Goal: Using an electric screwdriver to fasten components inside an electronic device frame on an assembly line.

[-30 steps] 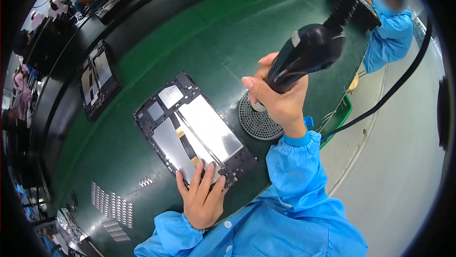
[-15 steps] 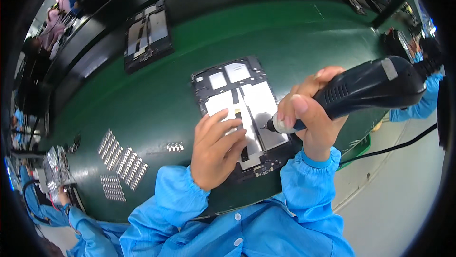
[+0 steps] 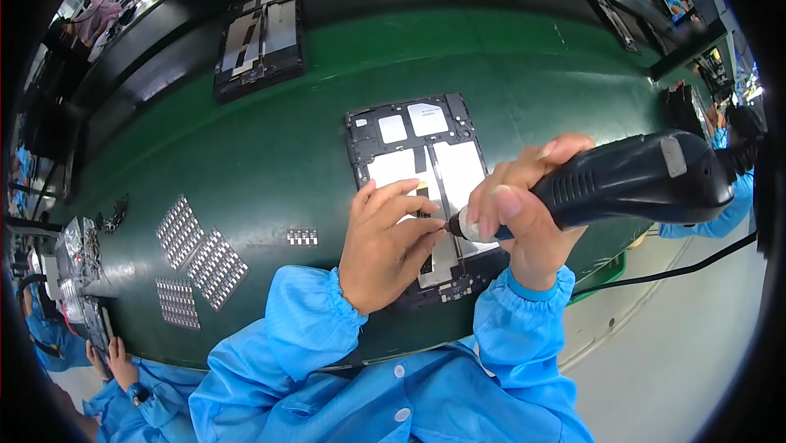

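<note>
Head view: the right hand (image 3: 524,222) wraps its grip around a black electric screwdriver (image 3: 630,181), whose tip points left onto an opened tablet back (image 3: 426,173) lying on the green bench (image 3: 270,156). The left hand (image 3: 385,246) rests on the tablet's near edge, its fingertips (image 3: 430,226) pressed together at the tool's tip. Trays of small parts (image 3: 201,259) sit to the left. A second opened tablet (image 3: 260,38) lies far left.
</note>
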`<state>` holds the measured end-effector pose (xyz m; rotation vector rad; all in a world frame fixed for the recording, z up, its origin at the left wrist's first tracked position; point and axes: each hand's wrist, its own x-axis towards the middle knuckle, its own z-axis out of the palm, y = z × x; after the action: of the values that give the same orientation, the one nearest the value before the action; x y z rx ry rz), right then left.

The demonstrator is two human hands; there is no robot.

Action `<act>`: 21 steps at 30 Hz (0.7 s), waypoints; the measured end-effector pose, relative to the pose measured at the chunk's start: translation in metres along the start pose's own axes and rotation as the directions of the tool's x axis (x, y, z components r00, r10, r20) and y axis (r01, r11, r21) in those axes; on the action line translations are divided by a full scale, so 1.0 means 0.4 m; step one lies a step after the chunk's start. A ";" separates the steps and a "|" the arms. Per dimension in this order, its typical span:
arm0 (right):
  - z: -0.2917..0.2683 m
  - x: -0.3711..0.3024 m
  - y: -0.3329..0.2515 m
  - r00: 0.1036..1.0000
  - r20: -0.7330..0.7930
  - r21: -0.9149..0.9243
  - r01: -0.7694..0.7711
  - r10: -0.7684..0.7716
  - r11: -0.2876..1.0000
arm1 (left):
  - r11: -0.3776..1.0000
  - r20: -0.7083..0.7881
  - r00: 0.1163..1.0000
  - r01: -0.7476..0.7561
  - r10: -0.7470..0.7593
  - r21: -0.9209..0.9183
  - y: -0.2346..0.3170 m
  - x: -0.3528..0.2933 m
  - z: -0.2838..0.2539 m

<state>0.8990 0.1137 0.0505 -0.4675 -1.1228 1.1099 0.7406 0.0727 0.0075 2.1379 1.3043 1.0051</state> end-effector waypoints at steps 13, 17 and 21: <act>0.009 0.000 -0.016 1.000 0.017 0.002 -0.022 0.022 1.000 | 0.999 -0.037 0.999 0.031 -0.032 -0.019 0.003 0.008 0.001; -0.002 0.000 -0.012 0.999 0.004 -0.023 -0.033 0.033 0.999 | 0.999 -0.024 0.999 0.043 -0.043 -0.010 0.001 0.012 0.007; -0.012 0.011 -0.012 0.999 -0.002 -0.016 -0.042 0.042 0.999 | 0.999 -0.014 0.999 0.050 -0.051 -0.019 0.007 0.025 0.009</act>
<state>0.9056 0.1165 0.0544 -0.5057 -1.1256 1.1377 0.7479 0.0804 0.0109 2.0771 1.3439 1.0103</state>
